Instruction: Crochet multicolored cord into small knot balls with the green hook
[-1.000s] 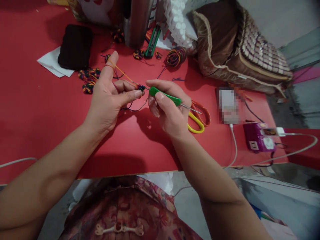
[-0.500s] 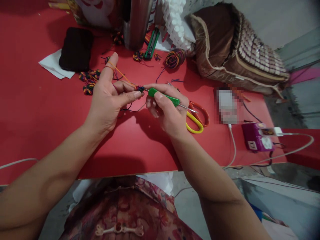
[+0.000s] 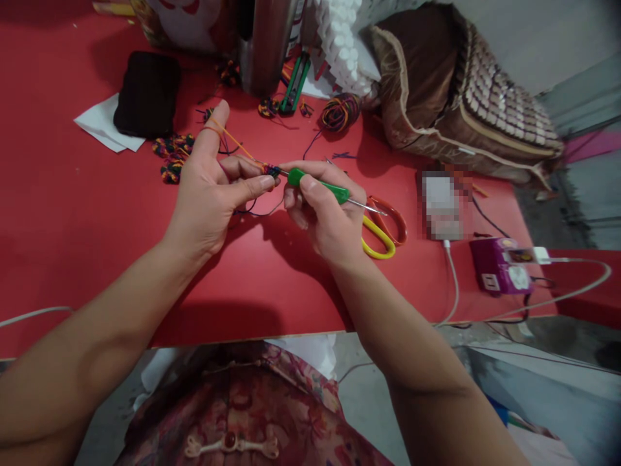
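Note:
Between the thumb and fingers of my left hand (image 3: 206, 188) is pinched a small multicoloured crochet piece (image 3: 272, 170). Orange yarn (image 3: 237, 142) runs taut from it up to my raised left index finger, where it is looped. My right hand (image 3: 327, 204) grips the green handle of a crochet hook (image 3: 334, 189). One metal end of the hook meets the piece; the other sticks out behind my hand, over the scissors (image 3: 381, 243) with a yellow and a red handle. The scissor blades are hidden beneath my hand.
A ball of multicoloured yarn (image 3: 339, 113) and a green box cutter (image 3: 295, 84) lie beyond my hands. Several crocheted pieces (image 3: 172, 158), a black phone-like object (image 3: 147, 94) and a steel flask (image 3: 266, 45) are nearby. Right stand a brown bag (image 3: 436, 97) and a purple power box (image 3: 499, 265) with cables.
Almost nothing differs. Both hands keep their hold, and the hook tip stays at the crochet piece; the view has shifted very slightly.

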Motion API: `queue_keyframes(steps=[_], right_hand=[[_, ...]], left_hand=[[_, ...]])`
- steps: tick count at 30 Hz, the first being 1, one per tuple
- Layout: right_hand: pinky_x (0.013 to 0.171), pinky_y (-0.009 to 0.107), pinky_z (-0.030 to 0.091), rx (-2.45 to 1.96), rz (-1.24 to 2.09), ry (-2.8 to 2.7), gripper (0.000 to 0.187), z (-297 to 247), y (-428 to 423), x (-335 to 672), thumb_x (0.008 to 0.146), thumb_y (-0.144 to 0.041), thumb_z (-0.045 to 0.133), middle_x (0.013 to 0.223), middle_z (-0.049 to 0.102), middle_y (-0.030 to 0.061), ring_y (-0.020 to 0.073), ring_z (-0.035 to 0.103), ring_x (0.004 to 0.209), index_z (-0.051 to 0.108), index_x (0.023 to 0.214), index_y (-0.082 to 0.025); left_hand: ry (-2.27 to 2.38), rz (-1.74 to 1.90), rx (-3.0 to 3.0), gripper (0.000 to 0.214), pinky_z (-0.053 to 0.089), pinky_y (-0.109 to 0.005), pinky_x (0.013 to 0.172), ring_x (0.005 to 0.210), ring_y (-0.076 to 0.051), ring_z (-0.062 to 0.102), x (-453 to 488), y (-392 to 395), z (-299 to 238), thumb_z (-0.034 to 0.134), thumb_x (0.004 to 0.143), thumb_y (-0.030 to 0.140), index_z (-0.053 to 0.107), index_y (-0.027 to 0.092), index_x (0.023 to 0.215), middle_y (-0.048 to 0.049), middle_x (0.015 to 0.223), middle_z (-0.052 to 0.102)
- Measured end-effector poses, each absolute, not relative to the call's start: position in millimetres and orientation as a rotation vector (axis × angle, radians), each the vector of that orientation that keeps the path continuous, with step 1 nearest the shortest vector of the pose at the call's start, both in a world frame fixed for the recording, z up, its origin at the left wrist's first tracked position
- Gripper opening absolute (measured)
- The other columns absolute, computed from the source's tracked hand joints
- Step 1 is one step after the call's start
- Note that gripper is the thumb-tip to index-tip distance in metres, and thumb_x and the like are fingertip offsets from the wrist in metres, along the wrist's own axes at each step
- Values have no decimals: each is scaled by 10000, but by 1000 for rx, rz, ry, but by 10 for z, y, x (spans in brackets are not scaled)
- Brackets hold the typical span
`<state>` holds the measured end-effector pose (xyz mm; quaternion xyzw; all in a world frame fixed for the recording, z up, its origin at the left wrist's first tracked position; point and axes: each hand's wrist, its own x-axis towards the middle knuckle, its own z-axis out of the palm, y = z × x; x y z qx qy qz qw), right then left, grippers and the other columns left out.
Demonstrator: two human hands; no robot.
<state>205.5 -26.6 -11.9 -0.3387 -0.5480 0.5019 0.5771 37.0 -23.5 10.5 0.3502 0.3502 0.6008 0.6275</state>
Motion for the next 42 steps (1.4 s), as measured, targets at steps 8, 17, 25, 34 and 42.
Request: queue_keyframes(steps=[8, 17, 25, 34, 42], right_hand=[[696, 331, 601, -774, 988, -1454, 196, -127, -337, 2110, 1075, -380, 764, 826, 735, -35, 121, 624, 613, 836, 1237, -297], [727, 378, 626, -763, 871, -1579, 207, -53, -357, 2173, 1072, -298, 727, 855, 763, -21, 154, 679, 655, 847, 1238, -330], [704, 358, 667, -859, 737, -1670, 340, -177, -391, 2109, 1138, -479, 617, 981, 822, 27, 167, 729, 691, 792, 1404, -360], [866, 347, 697, -819, 694, -1709, 264, -75, -340, 2114, 1155, -415, 619, 1020, 852, 20, 160, 811, 873, 810, 1268, -272], [841, 404, 676, -982, 924, -1457, 356, -114, -439, 1980, 1073, -588, 726, 1062, 826, 31, 198, 717, 798, 778, 1350, -371]], left_hand=[[907, 1249, 955, 1229, 540, -334, 736, 840, -190, 742, 250, -196, 44, 929, 812, 87, 242, 332, 1802, 100, 788, 707], [927, 1227, 923, 1364, 533, -336, 742, 842, -209, 737, 234, -189, 79, 1009, 738, 145, 190, 287, 1820, 94, 783, 700], [869, 1156, 815, 1311, 526, -270, 635, 757, -177, 750, 160, -129, -13, 1035, 772, 161, 253, 341, 1808, 86, 799, 682], [855, 1182, 910, 1406, 523, -281, 625, 762, -183, 734, 234, -194, 90, 1053, 725, 113, 227, 366, 1834, 107, 742, 686], [886, 1088, 817, 1035, 568, -284, 685, 799, -157, 749, 145, -138, 77, 1050, 732, 133, 540, 279, 1621, 65, 825, 718]])
